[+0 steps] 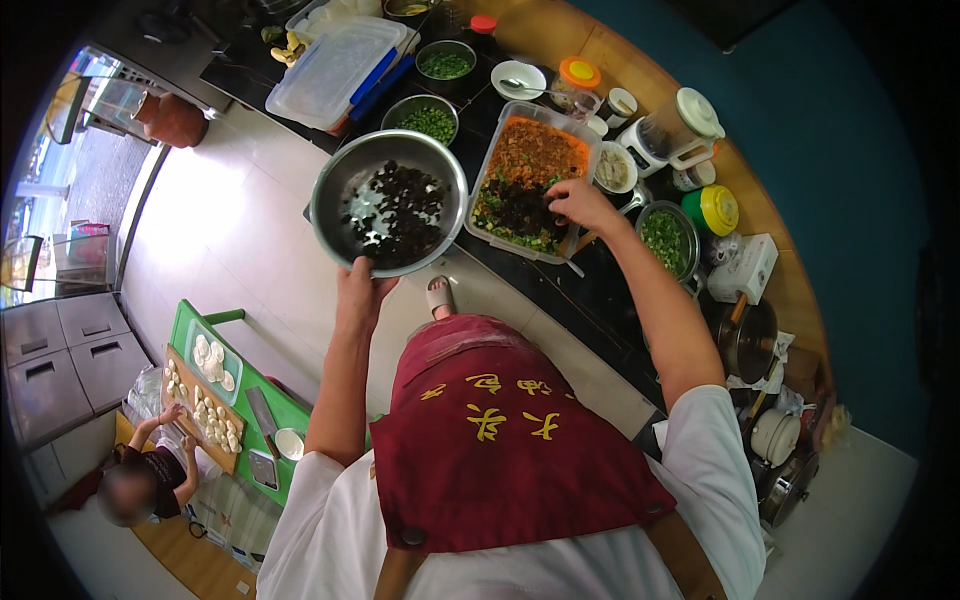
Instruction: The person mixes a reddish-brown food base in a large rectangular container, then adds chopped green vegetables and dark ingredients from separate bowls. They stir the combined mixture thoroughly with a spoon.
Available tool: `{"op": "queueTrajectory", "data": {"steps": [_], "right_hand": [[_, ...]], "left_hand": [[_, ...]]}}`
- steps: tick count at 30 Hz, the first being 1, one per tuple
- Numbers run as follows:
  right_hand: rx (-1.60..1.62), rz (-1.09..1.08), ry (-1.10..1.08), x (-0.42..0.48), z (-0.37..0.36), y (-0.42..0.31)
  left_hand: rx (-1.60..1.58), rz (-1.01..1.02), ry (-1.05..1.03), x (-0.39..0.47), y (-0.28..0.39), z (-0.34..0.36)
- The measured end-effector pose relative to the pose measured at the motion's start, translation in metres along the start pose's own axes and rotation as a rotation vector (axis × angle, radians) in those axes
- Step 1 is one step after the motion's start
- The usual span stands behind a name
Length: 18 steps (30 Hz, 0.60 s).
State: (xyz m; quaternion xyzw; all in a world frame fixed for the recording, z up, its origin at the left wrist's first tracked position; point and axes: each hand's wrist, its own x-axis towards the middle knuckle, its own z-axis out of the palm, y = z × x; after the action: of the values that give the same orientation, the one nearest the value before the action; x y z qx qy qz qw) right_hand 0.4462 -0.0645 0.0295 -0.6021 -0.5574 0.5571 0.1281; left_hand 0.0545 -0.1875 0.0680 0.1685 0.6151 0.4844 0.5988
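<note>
My left hand grips the near rim of a steel mixing bowl, held up beside the counter's edge. Dark chopped pieces, perhaps wood ear fungus, lie scattered over its bottom. To the right, a clear plastic container holds orange-brown crumbly filling at its far end and chopped greens at its near end. More dark pieces are heaped across its middle. Over that heap, my right hand has its fingers bent down, touching the pieces; whether any are pinched is hidden.
Steel bowls of chopped greens stand behind and right of the container. A white bowl with a spoon, a blender and jars line the wall side. At lower left, another person handles dough pieces at a green table.
</note>
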Motion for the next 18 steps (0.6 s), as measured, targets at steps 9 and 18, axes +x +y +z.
{"op": "queueTrajectory", "data": {"steps": [9, 18], "right_hand": [[-0.569, -0.339, 0.209, -0.002, 0.041, -0.014], [-0.485, -0.700, 0.389, 0.000, 0.051, 0.011]], "left_hand": [[0.005, 0.058, 0.082, -0.016, 0.010, -0.012], [-0.006, 0.079, -0.011, -0.022, 0.016, 0.009]]}}
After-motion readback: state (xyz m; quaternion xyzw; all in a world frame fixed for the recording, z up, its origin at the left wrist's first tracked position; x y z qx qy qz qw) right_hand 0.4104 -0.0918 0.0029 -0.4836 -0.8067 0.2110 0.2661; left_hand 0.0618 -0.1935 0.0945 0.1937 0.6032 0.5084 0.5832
